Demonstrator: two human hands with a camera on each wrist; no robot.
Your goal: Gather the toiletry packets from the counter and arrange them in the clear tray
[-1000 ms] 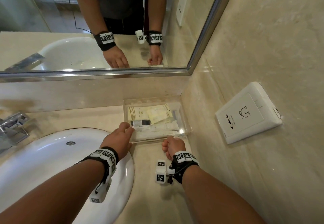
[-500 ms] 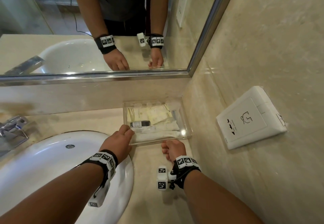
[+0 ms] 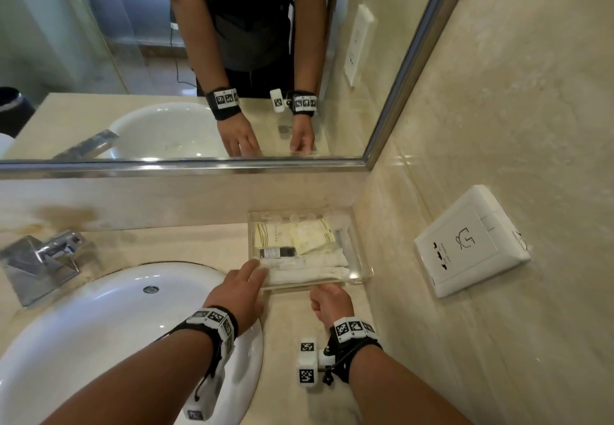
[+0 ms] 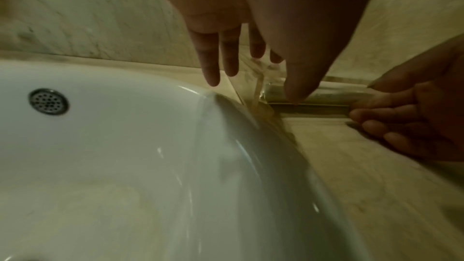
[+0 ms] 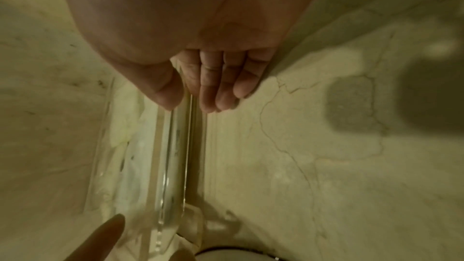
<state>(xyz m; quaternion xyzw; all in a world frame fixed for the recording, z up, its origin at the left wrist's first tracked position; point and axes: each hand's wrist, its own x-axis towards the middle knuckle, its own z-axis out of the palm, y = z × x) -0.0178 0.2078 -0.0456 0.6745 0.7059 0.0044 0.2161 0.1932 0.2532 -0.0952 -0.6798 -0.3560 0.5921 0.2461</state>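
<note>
A white basin (image 3: 99, 341) is sunk in the beige counter (image 3: 285, 331), its overflow hole (image 3: 150, 289) on the far wall. A chrome tap (image 3: 43, 258) stands at its left. A mirror (image 3: 199, 58) hangs above, and a white socket plate (image 3: 471, 241) is fixed to the right wall.

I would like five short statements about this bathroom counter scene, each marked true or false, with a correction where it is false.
1. The clear tray sits in the corner of the counter, right of the sink. True.
2. The tray is empty. False: packets and a small dark bottle lie inside it.
3. The left hand reaches the tray's near left corner with fingers extended. True.
4. The right hand holds a packet above the tray. False: it is at the tray's near edge, with no packet visible in it.
5. The faucet is running. False: no water shows.
</note>
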